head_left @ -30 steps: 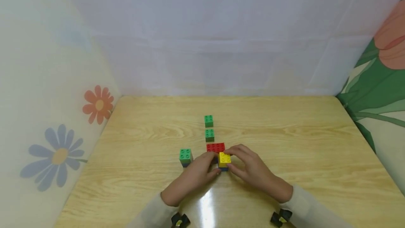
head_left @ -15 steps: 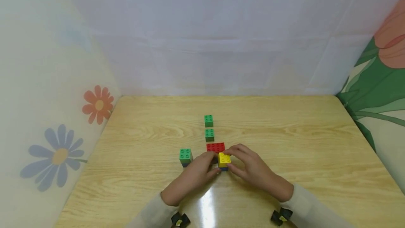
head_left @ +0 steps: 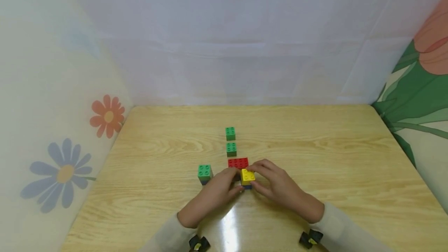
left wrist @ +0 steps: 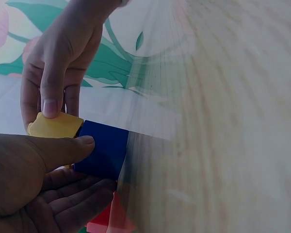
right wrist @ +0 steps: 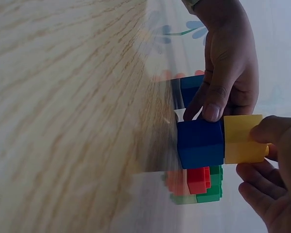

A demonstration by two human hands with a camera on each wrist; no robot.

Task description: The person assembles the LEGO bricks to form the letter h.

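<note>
Right hand (head_left: 276, 182) pinches boxy, studded yellow plastic brick (head_left: 247, 177) atop boxy blue plastic brick (right wrist: 200, 144), left hand (head_left: 217, 185) gripping the latter; oblong red plastic brick (head_left: 238, 162) at eleven o'clock.

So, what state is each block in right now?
Yellow block: on the blue block, pinched by the right hand; how snugly, unclear.
Blue block: held by the left hand.
Red block: knobs up, not held.
Far green block: knobs up, alone.
Nearer green block: likewise.
Left green block: atop another blue block.
</note>
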